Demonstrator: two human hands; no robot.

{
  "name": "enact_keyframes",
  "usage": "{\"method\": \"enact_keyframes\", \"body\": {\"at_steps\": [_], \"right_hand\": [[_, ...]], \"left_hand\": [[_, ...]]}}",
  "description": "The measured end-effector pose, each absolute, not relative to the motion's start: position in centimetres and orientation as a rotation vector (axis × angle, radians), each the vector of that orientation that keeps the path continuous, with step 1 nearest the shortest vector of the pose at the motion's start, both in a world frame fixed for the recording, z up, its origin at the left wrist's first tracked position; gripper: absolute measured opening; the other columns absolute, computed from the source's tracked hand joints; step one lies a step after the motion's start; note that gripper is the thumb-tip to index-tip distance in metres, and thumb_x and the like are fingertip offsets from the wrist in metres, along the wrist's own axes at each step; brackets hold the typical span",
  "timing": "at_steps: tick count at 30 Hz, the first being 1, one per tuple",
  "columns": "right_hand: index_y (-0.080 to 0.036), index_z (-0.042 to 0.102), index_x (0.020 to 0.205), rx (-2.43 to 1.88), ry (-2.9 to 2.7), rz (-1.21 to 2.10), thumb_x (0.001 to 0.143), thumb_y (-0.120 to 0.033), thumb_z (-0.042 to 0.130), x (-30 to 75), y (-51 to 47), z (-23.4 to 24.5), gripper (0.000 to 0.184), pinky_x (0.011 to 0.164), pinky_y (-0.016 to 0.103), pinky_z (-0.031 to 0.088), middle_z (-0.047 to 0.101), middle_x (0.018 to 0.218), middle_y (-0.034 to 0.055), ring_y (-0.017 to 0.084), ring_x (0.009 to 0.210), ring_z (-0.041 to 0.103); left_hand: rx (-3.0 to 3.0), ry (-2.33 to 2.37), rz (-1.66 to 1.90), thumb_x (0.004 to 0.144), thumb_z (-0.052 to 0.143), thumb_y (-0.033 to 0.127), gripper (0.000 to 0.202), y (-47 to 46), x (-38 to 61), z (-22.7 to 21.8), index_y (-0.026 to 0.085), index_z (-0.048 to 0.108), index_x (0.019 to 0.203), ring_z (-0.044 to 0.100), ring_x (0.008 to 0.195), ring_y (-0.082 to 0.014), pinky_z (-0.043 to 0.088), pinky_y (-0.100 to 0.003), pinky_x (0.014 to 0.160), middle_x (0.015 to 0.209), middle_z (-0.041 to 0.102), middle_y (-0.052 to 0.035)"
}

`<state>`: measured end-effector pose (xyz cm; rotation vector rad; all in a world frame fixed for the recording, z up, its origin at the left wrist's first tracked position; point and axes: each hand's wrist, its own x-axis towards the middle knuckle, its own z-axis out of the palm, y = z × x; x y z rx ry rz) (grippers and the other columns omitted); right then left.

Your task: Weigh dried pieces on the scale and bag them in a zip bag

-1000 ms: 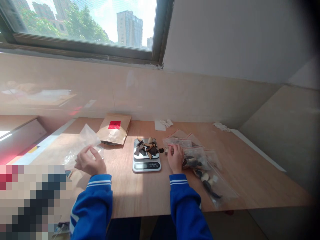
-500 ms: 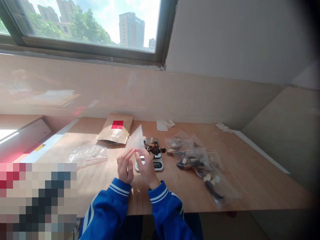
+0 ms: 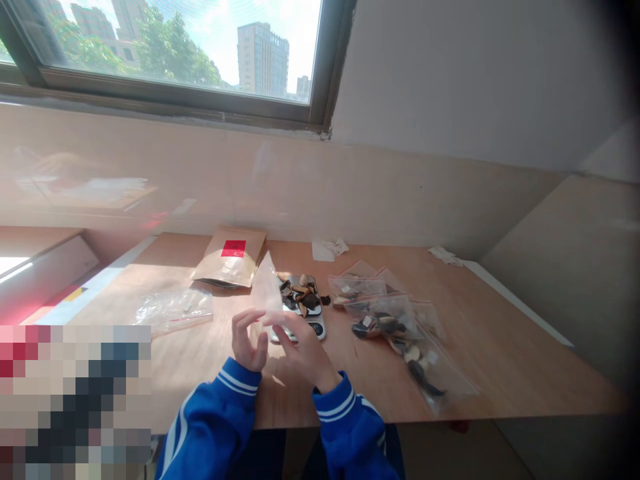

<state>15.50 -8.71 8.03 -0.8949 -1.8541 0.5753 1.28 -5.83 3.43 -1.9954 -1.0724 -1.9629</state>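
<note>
My left hand (image 3: 248, 341) has its fingers bent at the lower edge of a clear plastic bag (image 3: 267, 285), which stands up above them. From the other side my right hand (image 3: 306, 347) meets that same edge, its fingers close to those of the left. Whatever the bag contains does not show. Just behind my right hand sits a small white kitchen scale (image 3: 319, 320). Dark and tan dried slices (image 3: 303, 293), perhaps mushrooms, are heaped on it, and one dark piece pokes past its right side.
Several filled zip bags (image 3: 387, 313) lie overlapping on the right of the wooden table (image 3: 480, 340). A brown paper pouch (image 3: 231, 263) with a red label stands back left. Nearer lies a crumpled clear bag (image 3: 173, 308). Crumpled white paper (image 3: 336, 248) rests by the wall.
My right forearm has shifted to the right and its hand has turned flatter. The bag has tipped left, showing more of the slices on the scale.
</note>
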Motion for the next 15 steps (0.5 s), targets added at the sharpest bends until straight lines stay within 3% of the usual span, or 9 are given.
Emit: {"method": "enact_keyframes", "body": {"at_steps": [3,6,9,12,15], "right_hand": [[-0.024,0.062,0.099,-0.908,-1.651,0.767,0.096,-0.031,0.042,15.4,-8.7,8.5,0.022,0.083,0.03,0.048,0.067,0.091,0.0024,0.016,0.088,0.062],[-0.023,0.055,0.103,-0.881,-1.495,0.914,0.093,-0.036,0.049,15.2,-8.4,8.9,0.018,0.071,0.027,0.047,0.059,0.075,-0.0021,0.013,0.071,0.059],[-0.023,0.048,0.1,-0.88,-1.362,0.949,0.086,-0.038,0.059,14.7,-8.1,8.9,0.023,0.065,0.025,0.045,0.053,0.074,-0.0045,0.012,0.066,0.053],[-0.022,0.052,0.087,-0.933,-1.459,0.871,0.085,-0.038,0.059,13.9,-8.1,8.7,0.018,0.065,0.025,0.044,0.054,0.077,-0.0026,0.012,0.068,0.051],[-0.021,0.057,0.086,-0.93,-1.61,0.796,0.088,-0.035,0.055,13.2,-8.3,8.3,0.014,0.069,0.026,0.043,0.055,0.081,-0.0007,0.013,0.074,0.052]], "left_hand": [[-1.984,-1.042,-1.93,0.088,0.045,0.03,0.028,-6.1,1.3,3.7,0.016,0.052,0.112,0.056,0.088,-0.02,0.051,-0.035,0.07,0.096,0.057,-0.0086],[-2.023,-0.919,-1.832,0.086,0.048,0.024,0.028,-6.5,1.5,4.2,0.016,0.053,0.112,0.057,0.088,-0.0195,0.051,-0.034,0.072,0.096,0.058,-0.0085],[-2.021,-0.867,-1.801,0.082,0.052,0.019,0.031,-6.7,1.6,4.7,0.016,0.053,0.113,0.058,0.086,-0.0184,0.052,-0.032,0.069,0.095,0.059,-0.0079],[-1.96,-0.925,-1.838,0.08,0.056,0.013,0.034,-6.5,1.8,4.8,0.017,0.052,0.113,0.058,0.083,-0.0164,0.052,-0.028,0.064,0.094,0.059,-0.0065],[-1.866,-1.016,-1.893,0.082,0.054,0.011,0.03,-6.1,1.8,4.4,0.017,0.053,0.112,0.059,0.084,-0.0157,0.052,-0.027,0.064,0.095,0.058,-0.0062]]}}
